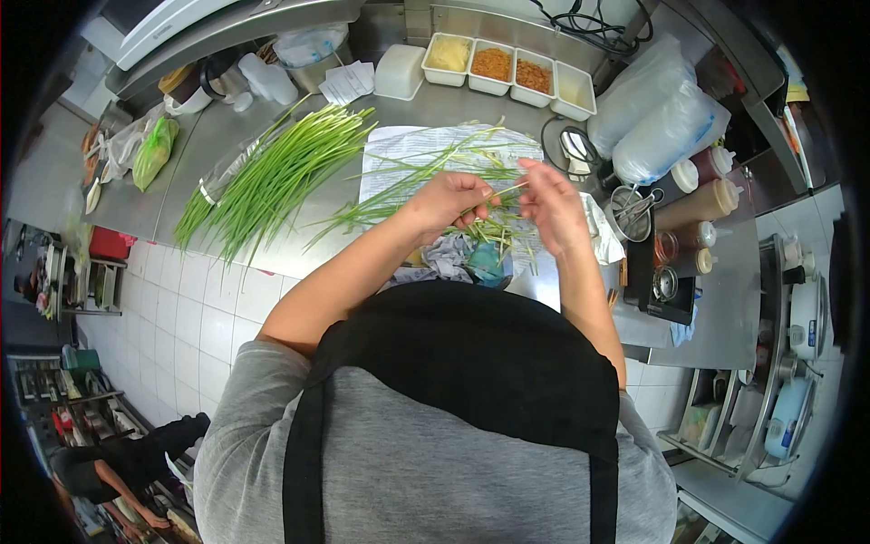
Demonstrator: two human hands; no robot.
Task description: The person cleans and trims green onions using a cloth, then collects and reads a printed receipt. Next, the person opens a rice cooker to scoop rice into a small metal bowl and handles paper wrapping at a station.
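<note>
Steel surface point(403, 111), printed paper point(399, 143); over paper, left grip point(471, 201) pinched on thin stalk point(508, 189); by paper's right edge, right grip point(549, 201) loosely curled, hold unclear; green bundle point(281, 172) left of paper

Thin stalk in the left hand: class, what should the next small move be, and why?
Probably, the right hand should pinch the free end of the thin stalk and snap it: the left hand holds the stalk, the right is close to that end, and short green bits lie below.
</note>
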